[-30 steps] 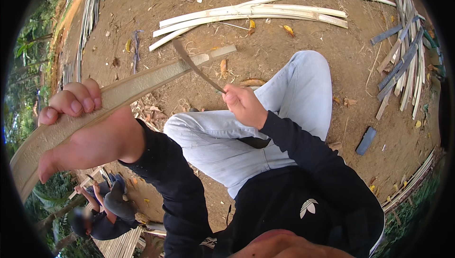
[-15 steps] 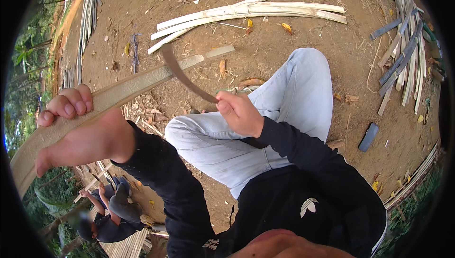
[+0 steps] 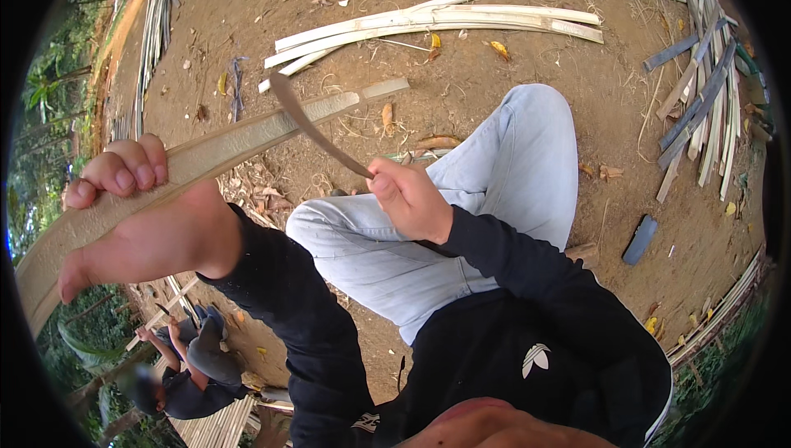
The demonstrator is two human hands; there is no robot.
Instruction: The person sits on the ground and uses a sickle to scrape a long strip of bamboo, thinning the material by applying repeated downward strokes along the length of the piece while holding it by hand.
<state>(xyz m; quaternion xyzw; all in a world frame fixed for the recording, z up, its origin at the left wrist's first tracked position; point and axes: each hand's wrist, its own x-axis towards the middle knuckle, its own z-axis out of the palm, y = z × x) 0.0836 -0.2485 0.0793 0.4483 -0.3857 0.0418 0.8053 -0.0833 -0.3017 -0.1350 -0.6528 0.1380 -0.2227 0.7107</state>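
Observation:
A long, flat bamboo strip point(image 3: 222, 151) slants from the lower left up toward the middle. My left hand point(image 3: 148, 209) grips it, fingers over the far edge and thumb at the near side. In my right hand point(image 3: 412, 201) is a knife with a thin, curved brown blade point(image 3: 311, 128); its handle is mostly hidden by the fingers. The blade crosses the strip beyond my left hand, its tip past the strip's far edge. Whether blade and strip touch, I cannot tell. A paler patch shows on the strip near its far end.
Several split bamboo strips point(image 3: 437, 18) lie on the dirt ahead. At the right is a pile of strips point(image 3: 713, 94), with a dark flat piece point(image 3: 640, 239) nearer me. My bent legs point(image 3: 511, 176) are below the blade. Another person point(image 3: 202, 366) sits at the lower left.
My right hand and the curved knife have shifted slightly left, moving the blade along the strip toward my left hand. My left hand still holds the strip, nearly in place.

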